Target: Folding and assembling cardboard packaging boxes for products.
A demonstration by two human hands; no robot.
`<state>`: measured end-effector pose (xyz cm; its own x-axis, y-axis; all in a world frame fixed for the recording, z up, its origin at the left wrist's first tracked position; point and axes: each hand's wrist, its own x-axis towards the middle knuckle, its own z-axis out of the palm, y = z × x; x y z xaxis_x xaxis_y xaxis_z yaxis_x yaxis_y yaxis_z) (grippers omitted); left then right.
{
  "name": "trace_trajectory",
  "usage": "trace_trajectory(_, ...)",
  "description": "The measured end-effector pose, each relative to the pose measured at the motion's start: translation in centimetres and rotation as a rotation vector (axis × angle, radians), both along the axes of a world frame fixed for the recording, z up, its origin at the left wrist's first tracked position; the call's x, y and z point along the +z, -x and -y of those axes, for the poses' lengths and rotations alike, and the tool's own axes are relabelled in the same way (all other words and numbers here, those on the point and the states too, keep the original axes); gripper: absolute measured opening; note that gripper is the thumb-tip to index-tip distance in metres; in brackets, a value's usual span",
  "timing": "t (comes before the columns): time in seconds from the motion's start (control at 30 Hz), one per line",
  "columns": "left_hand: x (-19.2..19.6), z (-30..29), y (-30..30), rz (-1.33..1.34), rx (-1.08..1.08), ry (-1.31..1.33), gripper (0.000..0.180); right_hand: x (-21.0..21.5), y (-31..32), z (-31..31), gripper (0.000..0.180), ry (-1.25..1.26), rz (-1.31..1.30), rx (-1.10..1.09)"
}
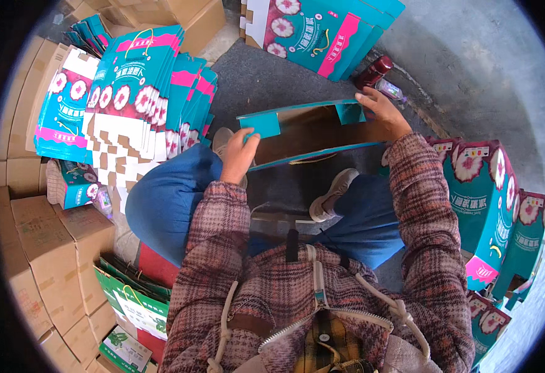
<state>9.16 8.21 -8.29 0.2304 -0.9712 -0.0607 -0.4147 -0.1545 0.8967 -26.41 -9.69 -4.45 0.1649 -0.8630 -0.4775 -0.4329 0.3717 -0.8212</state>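
Observation:
Between my knees I hold up a teal cardboard gift box (pixel 316 156), its open side facing me and its brown inside showing. My left hand (pixel 239 155) pinches the box's left end by a teal flap. At the other end my right hand (pixel 384 112) grips the far right corner, its fingers over the edge next to another small teal flap. A thin yellow cord handle hangs below the near edge. The underside of the box is hidden.
Flat teal and pink cartons (pixel 129 81) are stacked at the left. More flat cartons (pixel 322 37) lie ahead. Assembled teal boxes (pixel 484 199) stand on the right. A dark red can (pixel 375 69) and a plastic bottle (pixel 392 91) sit by the wall. Brown cardboard boxes (pixel 39 248) and green bags (pixel 136 304) fill the lower left.

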Motion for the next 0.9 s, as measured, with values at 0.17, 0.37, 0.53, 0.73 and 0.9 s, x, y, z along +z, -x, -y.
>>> trace_trajectory(0.17, 2.1, -0.2, -0.5, 0.076, 0.022, -0.255, 0.042, 0.3, 0.6, -1.7, 0.070, 0.436, -0.482, 0.555)
trace_trajectory(0.37, 1.3, -0.7, -0.2, 0.005, 0.103, 0.017, 0.063, -1.9, -0.1, -1.8, 0.073, 0.634, -0.719, 0.656)
trace_trajectory(0.53, 0.3, -1.1, 0.4, -0.646, 0.144, -0.093, 0.069, -2.0, -1.1, -2.0, 0.074, 0.640, -0.876, 0.667)
trace_trajectory(0.73, -4.6, -1.9, -0.1, -0.222, -0.155, -0.162, 0.075, -1.4, -0.9, -2.0, 0.070, 0.720, -0.988, 0.698)
trace_trajectory(0.9, -5.8, -1.0, -0.8, -0.143, -0.223, -0.151, 0.073, 1.5, 2.1, -0.9, 0.063, 0.566, -0.911, 0.340)
